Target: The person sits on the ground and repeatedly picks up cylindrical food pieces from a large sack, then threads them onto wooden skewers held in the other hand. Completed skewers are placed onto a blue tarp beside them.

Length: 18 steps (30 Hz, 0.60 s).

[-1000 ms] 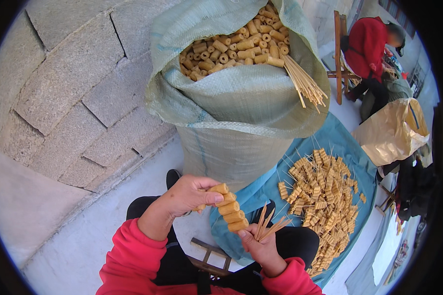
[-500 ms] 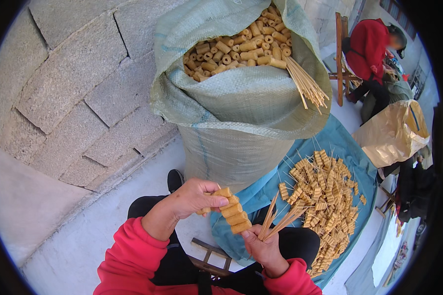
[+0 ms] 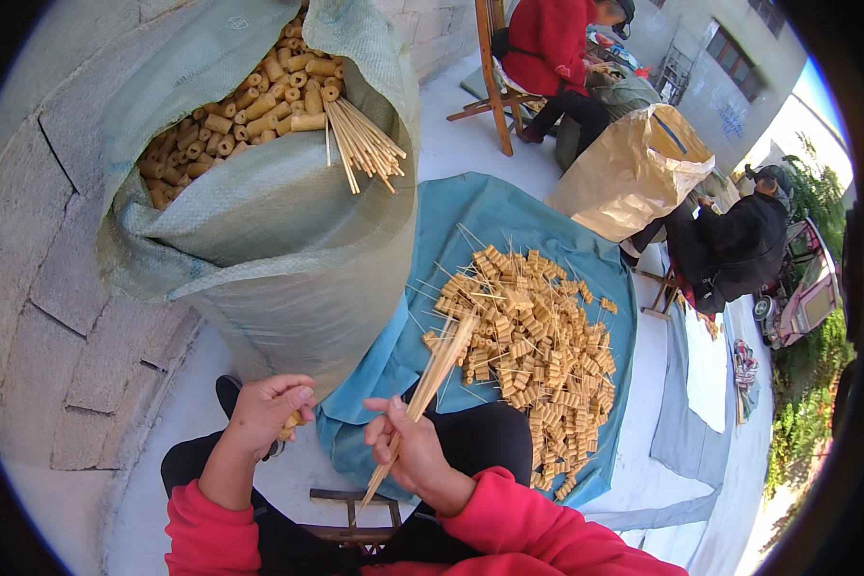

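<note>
My left hand (image 3: 271,415) is curled closed around a tan hollow roll (image 3: 294,422), mostly covered by the fingers. To its right, my right hand (image 3: 411,449) grips a bundle of thin wooden skewers (image 3: 439,368), slanting up and away from me with one end below the palm. My hands are apart. Beyond the right hand a pile of skewered rolls (image 3: 528,336) lies on a blue cloth (image 3: 480,206); each skewer carries several rolls in a row. An open woven sack (image 3: 288,250) full of loose rolls (image 3: 250,113) stands ahead of my left hand.
More skewers (image 3: 363,144) rest on the rolls at the sack's right rim. A block wall (image 3: 62,278) runs along the left, and a wooden stool frame (image 3: 355,509) is below my hands. Further right are a large paper bag (image 3: 624,178) and two seated people.
The row of rolls held between my hands is no longer in them. My hands have separated, and the skewers now point further up. The view has turned to the right.
</note>
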Each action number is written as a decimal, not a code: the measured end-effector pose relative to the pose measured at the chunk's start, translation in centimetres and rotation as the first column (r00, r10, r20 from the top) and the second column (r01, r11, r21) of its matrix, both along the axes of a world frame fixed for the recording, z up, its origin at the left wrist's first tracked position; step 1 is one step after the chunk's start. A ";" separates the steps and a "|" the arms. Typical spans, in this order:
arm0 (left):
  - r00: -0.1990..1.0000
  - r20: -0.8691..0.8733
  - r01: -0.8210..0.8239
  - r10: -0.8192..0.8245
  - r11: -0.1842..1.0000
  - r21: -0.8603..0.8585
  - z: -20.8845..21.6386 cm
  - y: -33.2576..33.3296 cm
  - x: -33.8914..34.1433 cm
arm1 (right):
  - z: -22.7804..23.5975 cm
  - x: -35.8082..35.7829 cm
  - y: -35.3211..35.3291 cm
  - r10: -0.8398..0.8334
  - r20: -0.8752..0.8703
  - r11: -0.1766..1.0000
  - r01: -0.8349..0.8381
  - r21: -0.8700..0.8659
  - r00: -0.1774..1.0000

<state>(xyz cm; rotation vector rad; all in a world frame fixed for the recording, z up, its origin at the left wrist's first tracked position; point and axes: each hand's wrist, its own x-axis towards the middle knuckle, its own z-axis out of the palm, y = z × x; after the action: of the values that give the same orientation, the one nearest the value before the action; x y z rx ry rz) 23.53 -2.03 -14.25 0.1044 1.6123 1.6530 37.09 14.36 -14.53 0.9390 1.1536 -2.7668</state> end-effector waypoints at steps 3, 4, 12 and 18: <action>0.967 0.085 0.244 -0.241 0.969 -0.024 -0.2 0.2 1.0 | -0.9 2.4 -2.6 0.378 -0.068 0.892 -0.382 -0.240 0.923; 0.945 0.098 0.315 -0.311 0.949 -0.029 -0.1 0.1 1.4 | -1.0 3.4 -3.3 0.450 -0.119 0.820 -0.462 -0.336 0.885; 0.913 0.137 0.390 -0.384 0.921 -0.016 0.9 -0.4 1.7 | 1.2 6.8 -5.0 0.533 -0.059 0.770 -0.513 -0.378 0.844; 0.984 0.131 0.098 -0.124 0.978 0.185 1.5 -1.4 0.2 | 2.2 -0.1 -3.2 0.655 -0.087 0.691 -0.641 -0.333 0.751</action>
<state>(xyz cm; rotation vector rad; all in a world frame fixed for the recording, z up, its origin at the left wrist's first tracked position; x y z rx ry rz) 23.73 -3.45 -12.73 0.1609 1.3276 1.6759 36.95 11.14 -12.35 0.4170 0.7438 -2.2265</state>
